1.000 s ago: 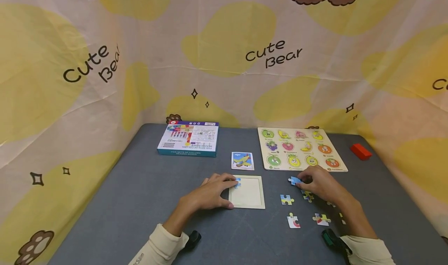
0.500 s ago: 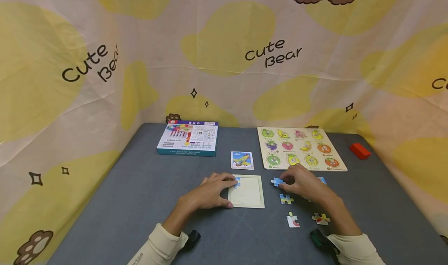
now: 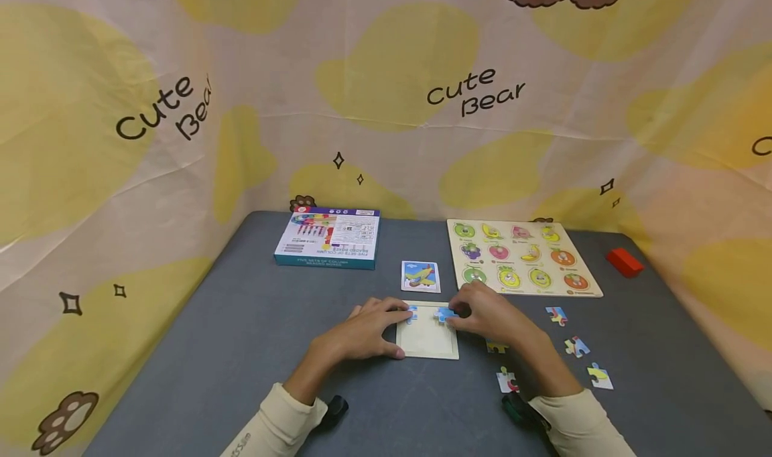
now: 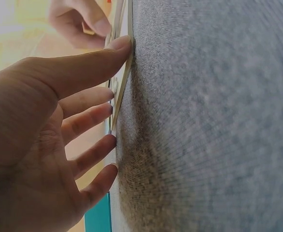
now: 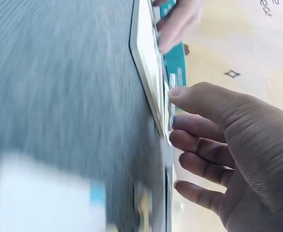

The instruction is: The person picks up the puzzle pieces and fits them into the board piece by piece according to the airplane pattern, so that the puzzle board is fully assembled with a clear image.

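My right hand (image 3: 491,316) pinches a blue jigsaw piece (image 3: 444,315) between thumb and fingers, over the far right part of a pale square puzzle tray (image 3: 426,342). In the right wrist view the held jigsaw piece (image 5: 171,104) shows edge-on, just above the tray. My left hand (image 3: 364,333) rests on the tray's left side. Its thumb touches the near left corner, and its index fingertip lies by another blue jigsaw piece (image 3: 413,315) in the far left corner. The left wrist view shows those fingers (image 4: 88,157) extended and spread along the tray edge.
Several loose jigsaw pieces (image 3: 577,347) lie right of the tray, some partly behind my right arm. Behind the tray is an airplane picture card (image 3: 420,277). Farther back are a flat box (image 3: 328,239), a fruit board (image 3: 521,259) and a red block (image 3: 624,263).
My right hand has carried the blue jigsaw piece leftward from among the loose pieces to over the tray. My left hand has stayed at the tray's left side.
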{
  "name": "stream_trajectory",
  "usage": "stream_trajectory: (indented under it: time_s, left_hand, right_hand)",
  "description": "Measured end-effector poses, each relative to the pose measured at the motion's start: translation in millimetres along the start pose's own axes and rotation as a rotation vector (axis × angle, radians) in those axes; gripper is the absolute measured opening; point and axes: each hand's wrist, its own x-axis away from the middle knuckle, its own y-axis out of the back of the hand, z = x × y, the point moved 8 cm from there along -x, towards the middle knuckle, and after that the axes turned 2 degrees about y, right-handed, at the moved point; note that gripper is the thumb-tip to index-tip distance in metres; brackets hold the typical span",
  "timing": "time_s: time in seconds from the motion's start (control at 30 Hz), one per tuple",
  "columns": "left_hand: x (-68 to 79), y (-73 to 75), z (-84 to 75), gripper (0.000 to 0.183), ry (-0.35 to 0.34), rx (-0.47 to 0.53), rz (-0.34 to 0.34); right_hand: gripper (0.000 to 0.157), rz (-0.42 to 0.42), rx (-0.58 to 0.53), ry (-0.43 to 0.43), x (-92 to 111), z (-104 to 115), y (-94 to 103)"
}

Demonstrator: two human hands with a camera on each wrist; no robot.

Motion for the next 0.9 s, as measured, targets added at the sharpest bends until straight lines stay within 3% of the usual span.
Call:
stream_trajectory:
  time_s: [0.43,0.9]
  left_hand:
    - [-0.7,0.0,0.9,0.074,0.009,-0.001,0.009]
    - [-0.3,0.3,0.7,0.075,0.005,0.005,0.008]
  right_hand:
    - [0.02,-0.034,0.065,0.09,-19.9,25.6,-14.3]
    - [0.021,-0.01,0.002,0.055,-23.5,27.7,-17.9]
